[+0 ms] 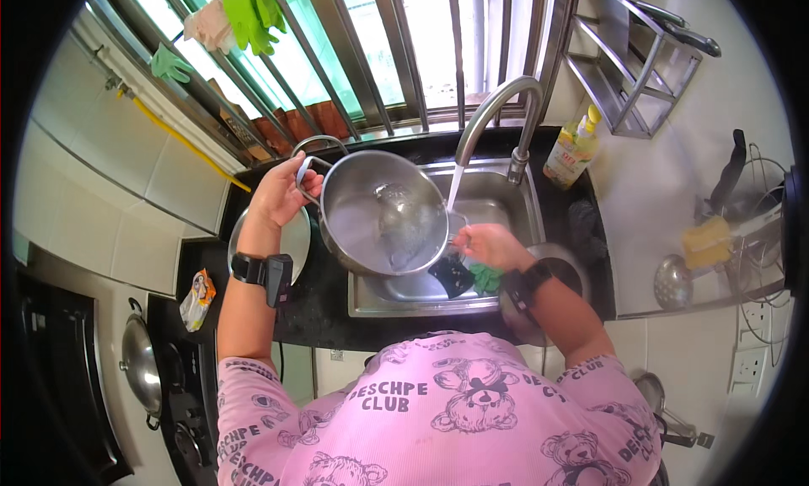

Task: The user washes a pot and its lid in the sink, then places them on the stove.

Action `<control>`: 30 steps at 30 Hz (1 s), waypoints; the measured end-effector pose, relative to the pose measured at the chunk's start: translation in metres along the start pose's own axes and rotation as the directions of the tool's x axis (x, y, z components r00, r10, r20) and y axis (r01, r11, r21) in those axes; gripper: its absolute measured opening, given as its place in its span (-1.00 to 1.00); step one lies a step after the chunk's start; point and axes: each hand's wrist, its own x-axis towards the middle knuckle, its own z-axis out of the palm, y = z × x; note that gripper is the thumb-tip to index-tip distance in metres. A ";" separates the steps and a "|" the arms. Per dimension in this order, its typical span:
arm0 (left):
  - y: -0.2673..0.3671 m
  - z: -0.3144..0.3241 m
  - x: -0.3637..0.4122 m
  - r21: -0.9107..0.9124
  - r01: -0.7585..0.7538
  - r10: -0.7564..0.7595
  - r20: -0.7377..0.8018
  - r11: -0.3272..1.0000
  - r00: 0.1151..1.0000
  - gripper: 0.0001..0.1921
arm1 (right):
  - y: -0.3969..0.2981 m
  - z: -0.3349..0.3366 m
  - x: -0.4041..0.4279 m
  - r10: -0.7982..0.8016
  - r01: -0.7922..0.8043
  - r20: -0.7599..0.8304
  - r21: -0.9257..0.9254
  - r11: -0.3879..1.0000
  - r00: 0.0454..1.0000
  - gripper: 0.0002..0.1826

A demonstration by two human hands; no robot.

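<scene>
A stainless steel pot (347,214) is tilted above the left part of the steel sink (379,302), with some water inside. My left hand (284,185) grips its left loop handle, and my right hand (486,242) holds the handle on the right. Water runs from the curved faucet (499,100) into the sink, behind the pot's right edge. A dark scouring pad (452,275) and a green scrubber (486,277) lie by the sink's front, just below my right hand.
A round metal lid (300,258) lies left of the pot. A soap bottle (572,151) stands right of the faucet. Another round metal vessel (569,265) sits right of the sink, partly behind my right forearm. A lidded wok (142,363) is at the far left, on the stove.
</scene>
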 end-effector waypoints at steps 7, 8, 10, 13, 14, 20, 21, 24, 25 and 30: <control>-0.046 -0.020 0.016 -0.062 0.345 -0.336 0.118 0.937 0.934 -0.70 | 0.007 0.009 -0.086 0.081 -0.053 -0.119 0.221 0.974 0.990 -0.76; -0.059 -0.025 0.025 -0.090 0.386 -0.375 0.114 0.918 0.920 -0.70 | 0.003 0.015 -0.100 0.049 -0.010 -0.172 0.224 0.975 0.984 -0.75; -0.083 -0.017 0.036 -0.082 0.439 -0.426 0.140 0.895 0.894 -0.71 | -0.005 0.029 -0.123 -0.025 0.105 -0.320 0.235 0.966 0.947 -0.72; -0.122 -0.005 0.050 -0.105 0.516 -0.501 0.140 0.850 0.854 -0.74 | -0.028 0.051 -0.152 -0.108 0.161 -0.361 0.120 0.980 0.926 -0.71; -0.135 0.001 0.054 -0.077 0.522 -0.507 0.153 0.849 0.848 -0.75 | -0.035 0.052 -0.158 -0.171 0.209 -0.343 0.077 0.975 0.924 -0.69; -0.210 0.043 0.082 -0.072 0.625 -0.589 0.269 0.777 0.762 -0.87 | -0.085 0.097 -0.177 -0.386 0.294 -0.316 -0.300 0.907 0.867 -0.69; -0.216 0.050 0.086 -0.022 0.630 -0.588 0.335 0.776 0.736 -0.85 | -0.089 0.101 -0.178 -0.433 0.308 -0.294 -0.387 0.869 0.852 -0.70; -0.223 0.067 0.084 0.041 0.619 -0.590 0.359 0.784 0.724 -0.83 | -0.095 0.107 -0.175 -0.468 0.345 -0.315 -0.373 0.861 0.826 -0.73; -0.221 0.071 0.080 0.058 0.611 -0.596 0.314 0.789 0.739 -0.82 | -0.097 0.109 -0.174 -0.480 0.346 -0.364 -0.376 0.860 0.798 -0.73; -0.185 0.034 0.060 -0.059 0.512 -0.473 0.302 0.857 0.827 -0.76 | -0.106 0.041 -0.159 -0.533 0.469 -0.410 -0.253 0.846 0.740 -0.75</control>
